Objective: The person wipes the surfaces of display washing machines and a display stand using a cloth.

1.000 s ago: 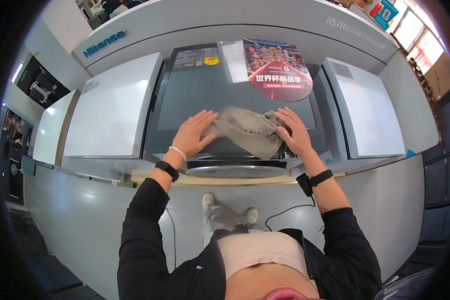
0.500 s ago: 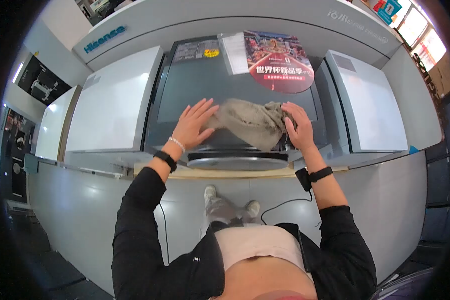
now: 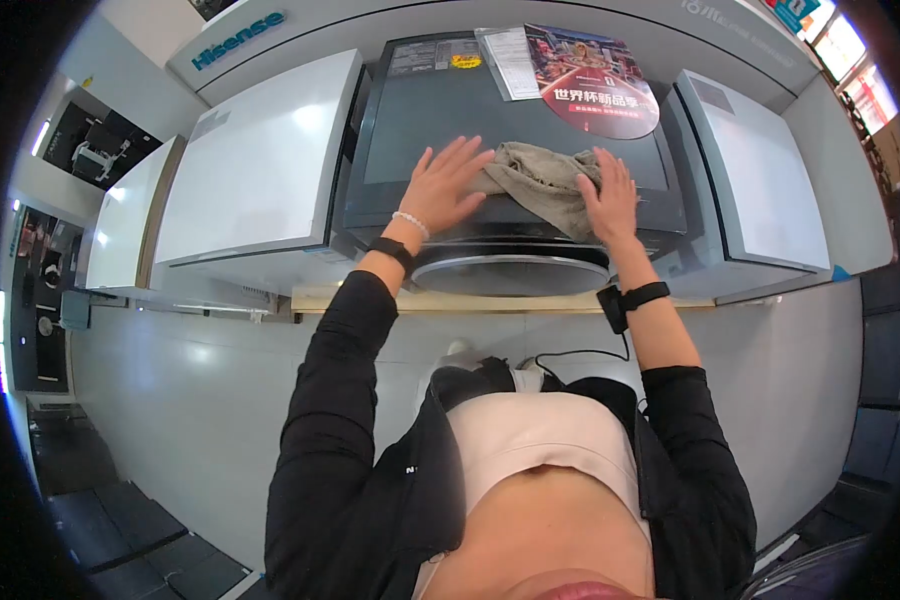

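Observation:
A crumpled grey-brown cloth (image 3: 542, 185) lies near the front edge of a dark grey front-loading washing machine's top (image 3: 420, 125). My left hand (image 3: 446, 188) is at the cloth's left end, palm down with fingers spread and thumb apart. At the right end, my right hand (image 3: 611, 198) rests against the cloth, its fingers stretched out and thumb apart. Neither hand has its fingers wrapped round the fabric. Below the front edge, the machine's round door (image 3: 510, 275) shows in part.
A printed promotional sign (image 3: 595, 85) and a white paper sheet (image 3: 510, 62) lie on the machine's far side. White appliances stand to the left (image 3: 260, 160) and right (image 3: 760, 175). A low wall with a Hisense logo (image 3: 238, 40) runs behind them.
The view has tilted, so the machine and both hands appear higher and further right. The cloth looks more bunched. Both hands remain at its two ends.

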A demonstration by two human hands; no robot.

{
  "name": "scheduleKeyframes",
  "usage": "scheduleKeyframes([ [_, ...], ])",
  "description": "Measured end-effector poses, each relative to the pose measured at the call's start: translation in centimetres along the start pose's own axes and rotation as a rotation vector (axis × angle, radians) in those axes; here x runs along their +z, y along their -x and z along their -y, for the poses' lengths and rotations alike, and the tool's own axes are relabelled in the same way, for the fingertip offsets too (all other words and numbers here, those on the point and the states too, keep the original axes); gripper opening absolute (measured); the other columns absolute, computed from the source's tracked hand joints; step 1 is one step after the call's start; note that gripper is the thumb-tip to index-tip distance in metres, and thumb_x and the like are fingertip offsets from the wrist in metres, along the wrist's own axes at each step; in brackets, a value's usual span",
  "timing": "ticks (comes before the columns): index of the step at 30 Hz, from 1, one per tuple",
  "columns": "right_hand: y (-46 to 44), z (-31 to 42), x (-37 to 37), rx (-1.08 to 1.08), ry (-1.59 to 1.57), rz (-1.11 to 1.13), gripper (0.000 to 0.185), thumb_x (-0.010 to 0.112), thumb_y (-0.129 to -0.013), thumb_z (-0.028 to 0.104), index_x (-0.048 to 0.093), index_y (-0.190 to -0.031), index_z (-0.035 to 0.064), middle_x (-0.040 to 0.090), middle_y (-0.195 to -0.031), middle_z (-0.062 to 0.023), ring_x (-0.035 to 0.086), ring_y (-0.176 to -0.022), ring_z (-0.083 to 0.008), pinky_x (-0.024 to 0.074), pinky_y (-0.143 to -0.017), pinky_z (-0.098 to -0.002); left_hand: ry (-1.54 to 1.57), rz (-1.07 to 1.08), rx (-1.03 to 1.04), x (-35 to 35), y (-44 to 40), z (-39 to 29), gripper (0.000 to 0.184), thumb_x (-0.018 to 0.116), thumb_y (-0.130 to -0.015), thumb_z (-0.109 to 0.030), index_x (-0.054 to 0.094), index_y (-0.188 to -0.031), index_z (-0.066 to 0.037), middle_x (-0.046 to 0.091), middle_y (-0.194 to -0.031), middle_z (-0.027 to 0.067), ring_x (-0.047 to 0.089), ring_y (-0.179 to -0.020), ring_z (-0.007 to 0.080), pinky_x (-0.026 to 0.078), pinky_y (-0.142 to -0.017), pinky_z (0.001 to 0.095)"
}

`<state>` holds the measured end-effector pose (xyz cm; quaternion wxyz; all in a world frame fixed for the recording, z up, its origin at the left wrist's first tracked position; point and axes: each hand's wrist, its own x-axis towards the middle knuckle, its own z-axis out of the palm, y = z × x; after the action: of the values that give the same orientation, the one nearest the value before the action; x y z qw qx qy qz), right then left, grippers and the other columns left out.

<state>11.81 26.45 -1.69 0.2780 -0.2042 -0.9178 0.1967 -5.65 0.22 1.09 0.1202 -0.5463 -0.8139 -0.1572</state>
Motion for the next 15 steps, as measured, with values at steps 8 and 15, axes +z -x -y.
scheduleKeyframes([
  [8, 0.8, 13.3, 6.1, -0.183, 0.090, 0.274, 0.071, 0.064, -0.085, 0.050, 0.040, -0.147, 0.0277, 0.029, -0.157, -0.0089, 0.019, -0.146, -0.0417, 0.0165, -0.115, -0.0613, 0.146, -0.173, -0.142, 0.7, 0.4, 0.8, 0.056, 0.059, -0.091, -0.037, 0.045, -0.144, -0.025, 0.042, -0.151, 0.0040, 0.036, -0.141, 0.0260, 0.026, -0.113, 0.0564],
  [15, -0.4, 11.7, 7.1, -0.349, -0.180, 0.346, 0.064, 0.067, -0.084, 0.037, 0.044, -0.143, 0.0283, 0.032, -0.156, -0.0060, 0.022, -0.145, -0.0417, 0.0186, -0.115, -0.0612, 0.393, -0.399, -0.080, -3.5, 0.7, -2.9, 0.029, 0.062, -0.090, -0.019, 0.063, -0.115, -0.006, 0.065, -0.112, 0.0129, 0.061, -0.102, 0.0310, 0.048, -0.090, 0.0348],
])
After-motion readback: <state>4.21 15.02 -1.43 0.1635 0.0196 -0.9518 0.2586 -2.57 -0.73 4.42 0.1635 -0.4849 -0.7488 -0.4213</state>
